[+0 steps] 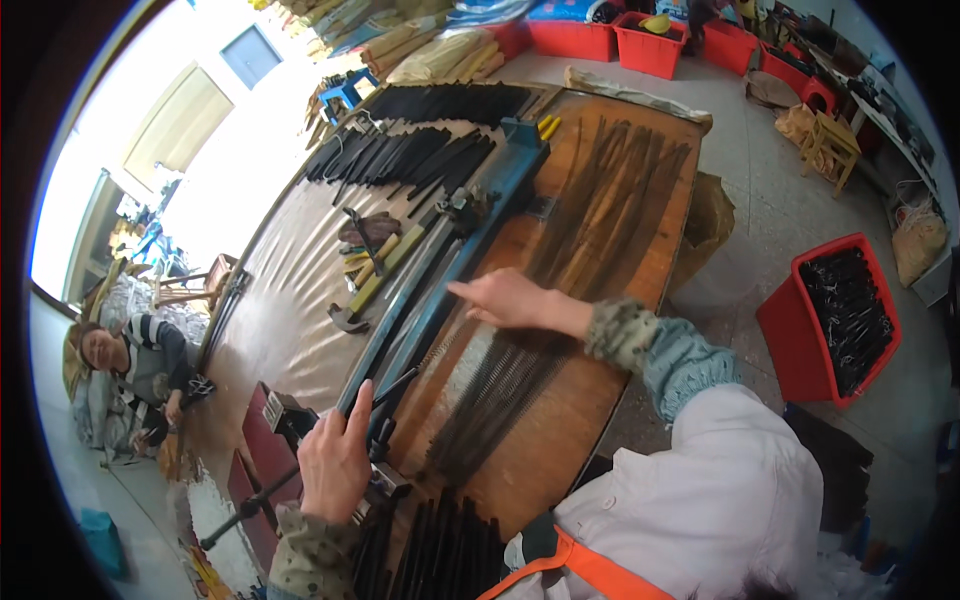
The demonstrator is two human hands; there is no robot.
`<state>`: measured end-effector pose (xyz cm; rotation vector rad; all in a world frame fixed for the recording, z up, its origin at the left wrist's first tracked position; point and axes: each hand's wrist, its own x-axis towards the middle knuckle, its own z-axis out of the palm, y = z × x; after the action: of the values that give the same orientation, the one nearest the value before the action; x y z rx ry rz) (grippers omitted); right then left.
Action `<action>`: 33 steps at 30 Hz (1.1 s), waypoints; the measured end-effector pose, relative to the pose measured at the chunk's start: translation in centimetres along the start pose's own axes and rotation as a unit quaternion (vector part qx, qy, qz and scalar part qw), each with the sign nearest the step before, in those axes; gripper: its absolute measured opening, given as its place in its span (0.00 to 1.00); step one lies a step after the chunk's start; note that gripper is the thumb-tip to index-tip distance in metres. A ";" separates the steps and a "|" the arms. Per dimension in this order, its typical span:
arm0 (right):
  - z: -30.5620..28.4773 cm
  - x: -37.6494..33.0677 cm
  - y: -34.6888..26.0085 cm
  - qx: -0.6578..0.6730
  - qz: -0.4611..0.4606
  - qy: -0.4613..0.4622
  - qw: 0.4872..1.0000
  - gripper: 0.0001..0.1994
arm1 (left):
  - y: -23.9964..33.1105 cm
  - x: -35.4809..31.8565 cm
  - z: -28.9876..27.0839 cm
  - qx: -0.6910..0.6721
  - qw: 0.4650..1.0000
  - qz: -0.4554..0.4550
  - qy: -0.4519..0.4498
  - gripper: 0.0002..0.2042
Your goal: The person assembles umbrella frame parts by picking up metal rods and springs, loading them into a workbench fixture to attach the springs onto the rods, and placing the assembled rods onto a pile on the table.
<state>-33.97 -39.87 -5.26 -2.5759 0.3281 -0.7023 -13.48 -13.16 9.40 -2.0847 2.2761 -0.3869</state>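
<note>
My left hand (pixel 336 466) is closed over a long black lever bar (pixel 255 505) at the near end of a blue metal rail (pixel 425 315), its index finger stretched along the rail. My right hand (pixel 510 298) is above the board, right of the rail, with its index finger pointing left and the other fingers curled. Whatever they hold, if anything, cannot be made out. Beneath that hand lie long thin dark coil springs (pixel 500 390), with a blurred length near its fingers. More long springs (pixel 610 200) are spread on the brown wooden board (pixel 545 440).
A hammer (pixel 350 318) lies left of the rail. Black strips (pixel 405 160) lie in rows farther back. Black rods (pixel 450 545) stand near my left forearm. A red bin (pixel 780 325) of black parts is at right. Across the table, another person (pixel 150 360) sits at left.
</note>
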 end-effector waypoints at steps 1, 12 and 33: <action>0.8 -0.2 -1.2 0.010 -0.024 0.033 0.999 0.38 | 0.3 0.0 0.2 -0.018 1.000 0.000 0.004 0.27; 2.4 1.6 -8.7 -0.033 -0.057 0.136 0.989 0.29 | 0.6 -3.1 -0.2 -0.065 0.996 -0.068 0.013 0.18; 4.1 3.9 -10.0 -0.010 -0.150 0.161 0.975 0.18 | -5.3 -15.2 -2.3 -0.020 0.964 -0.172 0.199 0.16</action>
<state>-27.47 -30.99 -1.96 -2.5530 0.0426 -1.2369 -7.24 1.79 10.50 -2.6353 2.0982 -0.8507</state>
